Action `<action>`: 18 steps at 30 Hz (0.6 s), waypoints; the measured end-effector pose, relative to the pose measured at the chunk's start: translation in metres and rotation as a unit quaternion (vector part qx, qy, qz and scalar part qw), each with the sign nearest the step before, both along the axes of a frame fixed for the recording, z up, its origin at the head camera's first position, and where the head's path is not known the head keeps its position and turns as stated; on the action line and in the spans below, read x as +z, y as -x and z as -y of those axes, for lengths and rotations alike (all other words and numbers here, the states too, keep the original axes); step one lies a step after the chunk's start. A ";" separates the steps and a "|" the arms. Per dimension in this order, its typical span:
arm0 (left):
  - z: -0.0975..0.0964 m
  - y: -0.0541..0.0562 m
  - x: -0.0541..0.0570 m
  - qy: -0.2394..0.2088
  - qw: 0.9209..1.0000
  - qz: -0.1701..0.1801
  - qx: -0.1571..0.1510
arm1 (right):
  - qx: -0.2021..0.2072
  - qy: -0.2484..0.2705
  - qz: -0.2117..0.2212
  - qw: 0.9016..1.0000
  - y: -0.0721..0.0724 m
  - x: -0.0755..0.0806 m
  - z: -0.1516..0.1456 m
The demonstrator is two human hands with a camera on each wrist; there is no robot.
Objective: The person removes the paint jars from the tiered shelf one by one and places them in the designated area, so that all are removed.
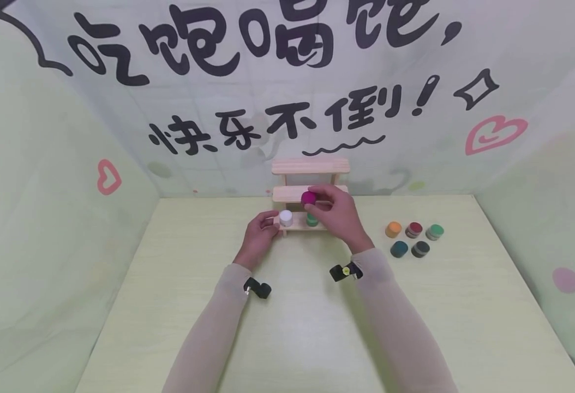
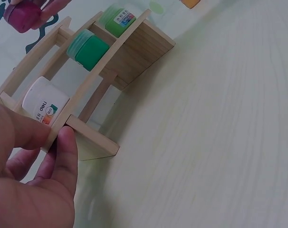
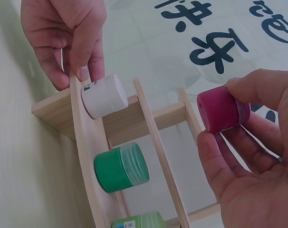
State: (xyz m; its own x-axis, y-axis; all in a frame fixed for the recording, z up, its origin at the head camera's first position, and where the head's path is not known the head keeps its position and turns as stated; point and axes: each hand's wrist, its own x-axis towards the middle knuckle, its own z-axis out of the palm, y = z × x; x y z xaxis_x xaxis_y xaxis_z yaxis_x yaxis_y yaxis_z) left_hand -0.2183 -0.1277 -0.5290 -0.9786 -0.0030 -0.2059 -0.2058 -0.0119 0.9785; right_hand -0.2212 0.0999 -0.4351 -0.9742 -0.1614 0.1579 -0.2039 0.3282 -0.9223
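Note:
A small stepped wooden rack [image 1: 310,166] stands at the back of the table, against the printed cloth. My left hand [image 1: 259,237] pinches the left end of its lowest shelf [image 2: 100,62], right beside a white paint jar [image 1: 286,218]. Held between the thumb and fingers of my right hand [image 1: 339,215] is a magenta paint jar [image 3: 223,109], raised in front of the middle shelf. On the lowest shelf, a green paint jar [image 3: 121,167] sits in the middle. Towards the right end is a light green jar [image 2: 117,20], which my right hand hides in the head view.
To the right on the table are several more jars: orange [image 1: 393,229], dark red [image 1: 414,230], green [image 1: 435,232], teal [image 1: 399,249] and black [image 1: 420,249]. Cloth walls [image 1: 538,180] border the table at the back and both sides.

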 end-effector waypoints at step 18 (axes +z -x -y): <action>0.001 0.003 -0.003 0.000 1.000 0.003 -0.002 | -0.004 0.036 -0.027 0.999 -0.027 -0.020 -0.039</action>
State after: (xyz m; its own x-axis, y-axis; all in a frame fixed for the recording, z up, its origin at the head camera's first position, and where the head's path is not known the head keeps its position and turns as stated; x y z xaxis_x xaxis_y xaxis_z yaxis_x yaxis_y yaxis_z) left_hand -0.2210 -0.1290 -0.5323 -0.9773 -0.0002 -0.2117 -0.2117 -0.0103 0.9773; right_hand -0.1942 0.1385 -0.4548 -0.9651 -0.1401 0.2214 -0.2519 0.2639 -0.9311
